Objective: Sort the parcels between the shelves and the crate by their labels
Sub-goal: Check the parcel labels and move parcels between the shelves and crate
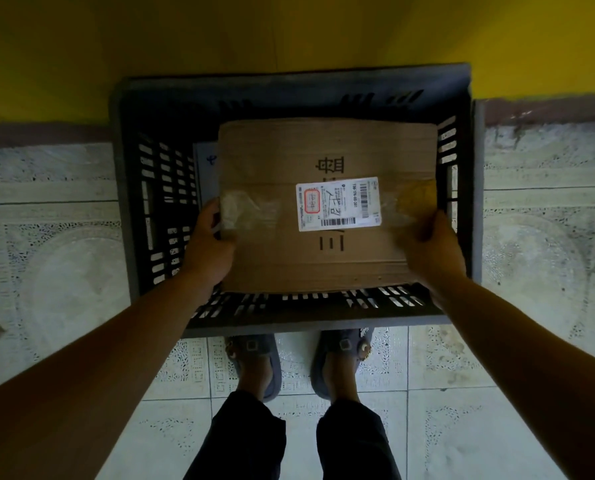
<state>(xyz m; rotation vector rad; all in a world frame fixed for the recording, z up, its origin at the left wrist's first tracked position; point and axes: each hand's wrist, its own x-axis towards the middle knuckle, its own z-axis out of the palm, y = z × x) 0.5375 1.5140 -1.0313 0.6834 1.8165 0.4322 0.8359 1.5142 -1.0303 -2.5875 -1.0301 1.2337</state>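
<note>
While gripped at both side edges: cardboard parcel (265, 261), label (337, 204) up, inside the walls of the dark crate (289, 320).
Left hand (208, 244) and right hand (431, 247) have fingers curled round the left and right edges. Whether the parcel rests on the crate bottom cannot be told. Step judged: crate placement. Next move: level set-down, then letting go.

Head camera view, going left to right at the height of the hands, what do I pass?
Tiled floor → crate's left wall → left hand → shipping label on the cardboard parcel → right hand → crate's right wall → tiled floor again.
</note>
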